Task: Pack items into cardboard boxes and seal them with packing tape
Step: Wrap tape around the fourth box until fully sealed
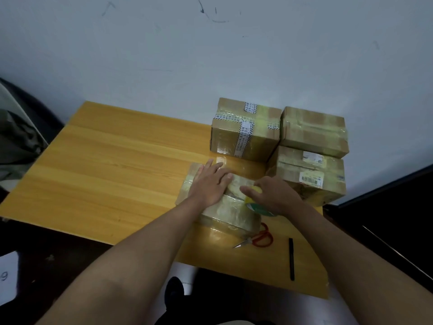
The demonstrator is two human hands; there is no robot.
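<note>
- The table's (pixel 105 160) left half lies bare wood, open to a hand.
- Three taped boxes block the far right: one (pixel 243 132) against the wall, two (pixel 314 132) stacked (pixel 309 177) beside it.
- Scissors (pixel 257 239) and a black pen (pixel 291 259) lie along the near right edge.

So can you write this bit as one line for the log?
step: taping | left hand: flat on brown cardboard box | right hand: grips yellow-green tape roll | red-handled scissors: unused on table
</note>
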